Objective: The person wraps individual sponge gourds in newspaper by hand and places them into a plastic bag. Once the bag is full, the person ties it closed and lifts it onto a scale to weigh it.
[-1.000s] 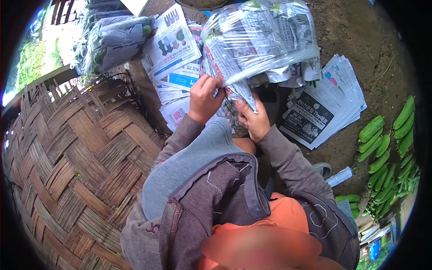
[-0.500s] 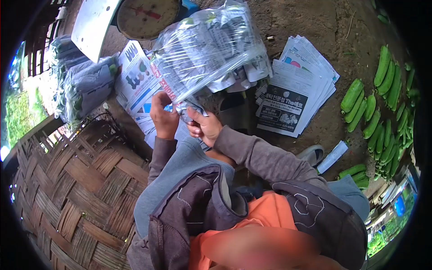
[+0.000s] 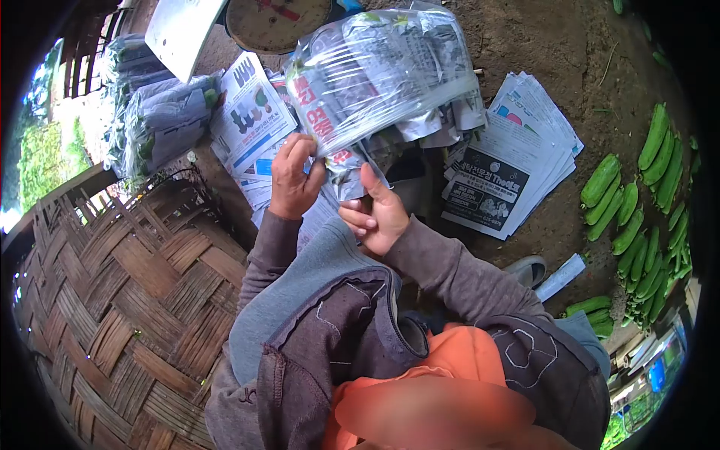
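A large clear plastic bag [image 3: 390,82] packed with newspaper-wrapped rolls lies in front of me, green tips showing at its far end. A newspaper-wrapped roll [image 3: 336,171] sticks out at its near left corner. The fingers of my left hand [image 3: 296,180] are closed on this roll's left side, right at the bag's edge. My right hand [image 3: 381,214] is by the roll's near end, palm toward it, thumb raised and apart from the bent fingers.
Newspaper sheets [image 3: 251,112] lie left of the bag, and another stack [image 3: 484,187] lies to the right. Filled bags [image 3: 169,112] stand at the far left, beyond a woven bamboo panel [image 3: 135,300]. Long green gourds [image 3: 652,139] cover the ground at right. A round-topped stool [image 3: 274,26] is at the back.
My right hand has loosened from the roll, its thumb and fingers spreading apart. My left hand has moved onto the roll's side at the bag's edge. The whole view has shifted slightly.
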A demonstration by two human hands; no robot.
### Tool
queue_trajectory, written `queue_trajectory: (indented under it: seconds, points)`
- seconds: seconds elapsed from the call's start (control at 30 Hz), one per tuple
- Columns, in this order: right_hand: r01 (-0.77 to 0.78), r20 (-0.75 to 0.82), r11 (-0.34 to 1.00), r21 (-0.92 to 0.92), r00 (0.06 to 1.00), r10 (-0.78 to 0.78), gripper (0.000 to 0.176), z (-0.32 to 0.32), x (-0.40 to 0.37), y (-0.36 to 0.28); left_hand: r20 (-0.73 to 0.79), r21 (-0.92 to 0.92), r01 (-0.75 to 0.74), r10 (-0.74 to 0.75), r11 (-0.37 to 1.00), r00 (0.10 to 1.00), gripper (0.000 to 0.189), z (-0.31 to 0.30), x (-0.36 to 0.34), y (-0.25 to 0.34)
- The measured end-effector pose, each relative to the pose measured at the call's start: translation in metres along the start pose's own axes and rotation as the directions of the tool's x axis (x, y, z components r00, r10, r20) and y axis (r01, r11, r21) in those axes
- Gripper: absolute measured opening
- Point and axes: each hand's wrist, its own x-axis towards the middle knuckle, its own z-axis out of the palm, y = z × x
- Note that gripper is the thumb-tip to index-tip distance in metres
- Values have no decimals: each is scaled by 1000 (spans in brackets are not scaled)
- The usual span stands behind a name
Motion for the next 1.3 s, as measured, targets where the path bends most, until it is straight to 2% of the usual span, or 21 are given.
queue_trajectory:
  seconds: [0.07, 0.1, 0.2, 0.23, 0.3, 0.33, 0.37, 0.4, 0.43, 0.47, 0.5, 0.63, 0.7, 0.8, 0.87, 0.9, 0.97, 1.07, 1.17, 1.3]
  points:
    - [-72, 96, 990, 124, 994, 60, 48, 4, -2, -8, 12, 29, -83, 83, 996, 997, 18, -3, 13, 12]
    - [-77, 148, 990, 119, 987, 59, 52, 0, -2, -12, 14, 44, -121, 120, 992, 993, 18, -4, 18, 18]
    - [8, 154, 1000, 26, 988, -12, 56, -1, -10, -15, 58, 22, -171, 169, 985, 984, 19, -3, 25, 27]
    - [58, 114, 997, -45, 992, -52, 55, -13, -11, -15, 75, 22, -145, 143, 989, 987, 19, 0, 21, 26]
    - [170, -40, 905, -391, 979, -201, 47, -17, -19, -21, 100, 14, -143, 141, 990, 985, 19, 3, 15, 26]
    - [187, -100, 814, -549, 953, -286, 44, -21, -24, -22, 117, 10, -134, 132, 991, 984, 19, 5, 10, 27]
    - [203, -95, 698, -687, 927, -363, 48, -28, -28, -25, 124, -10, -134, 135, 991, 983, 17, 8, 5, 26]
    - [280, 14, 440, -853, 856, -517, 52, -31, -30, -26, 139, -20, -106, 108, 994, 984, 17, 10, -1, 24]
    - [316, 171, 132, -939, 766, -620, 57, -32, -30, -26, 150, -27, -81, 84, 996, 985, 17, 13, -7, 22]
    - [306, 352, -190, -933, 665, -659, 62, -33, -31, -27, 161, -34, -56, 61, 998, 985, 16, 14, -13, 19]
    - [248, 268, -123, -961, 721, -638, 70, -30, -34, -29, 162, -26, -11, 15, 1000, 987, 16, 16, -19, 18]
    - [182, 219, -123, -976, 786, -579, 58, -34, -37, -31, 135, -87, 73, -60, 994, 989, 16, 23, -36, 19]
    - [176, 86, 108, -978, 821, -564, 56, -42, -34, -22, 115, -90, 65, -55, 994, 992, 16, 25, -39, 20]
    - [153, -75, 438, -886, 885, -459, 40, -44, -34, -13, 85, -76, 42, -36, 996, 996, 18, 26, -41, 21]
    - [81, -183, 759, -646, 949, -257, 32, -38, -36, -11, 71, -49, 11, -8, 999, 997, 19, 26, -43, 18]
    - [59, -207, 809, -585, 953, -219, 30, -38, -37, -9, 81, -43, 15, -12, 999, 997, 20, 25, -45, 17]
    - [18, -239, 889, -457, 961, -142, 26, -38, -37, -7, 95, -29, 18, -15, 999, 995, 20, 25, -48, 15]
    - [-17, -182, 947, -321, 982, -44, 29, -48, -37, -6, 62, -36, -5, 7, 999, 998, 22, 28, -50, 13]
    - [-37, -155, 979, -200, 988, 6, 31, -46, -36, -3, 100, -19, 74, -72, 997, 992, 20, 27, -54, 15]
    - [1, -226, 986, -168, 973, -40, 31, -42, -26, 10, 82, 19, 60, -62, 998, 995, 21, 26, -55, 15]
